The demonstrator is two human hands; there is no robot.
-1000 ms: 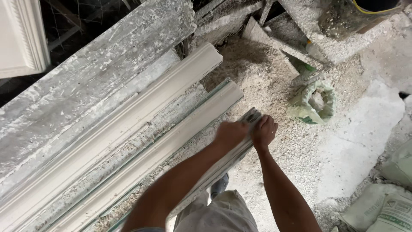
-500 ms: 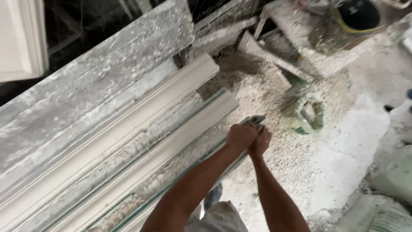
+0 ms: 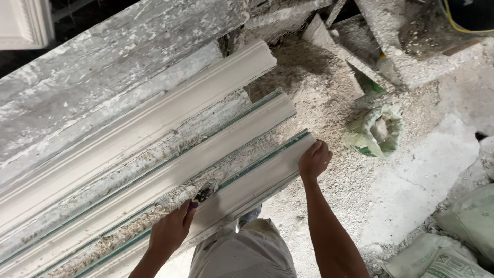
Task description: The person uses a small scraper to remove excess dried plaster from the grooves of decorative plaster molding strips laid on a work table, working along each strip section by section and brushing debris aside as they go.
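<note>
**Hands on the nearest plaster moulding**

Dust and plaster crumbs cover the concrete floor (image 3: 411, 180), with a heap of pale debris spread beyond the ends of the mouldings. An open green sack (image 3: 374, 131) sits crumpled in that debris, and more filled sacks (image 3: 453, 242) lie at the lower right. A broad, plaster-streaked plank (image 3: 103, 67) runs diagonally across the upper left.

Three long white mouldings lie side by side on a rough bench, parallel and slanting up to the right, with crumbs packed in the channels between them. The nearest moulding (image 3: 257, 177) is smooth, pale and curved in profile, with a thin green edge along its upper side. The right hand (image 3: 314, 160) grips its far end, fingers curled over the end. The left hand (image 3: 172, 231) is closed around a small dark tool (image 3: 203, 194) pressed against the crumb-filled groove just above the same moulding.
</note>
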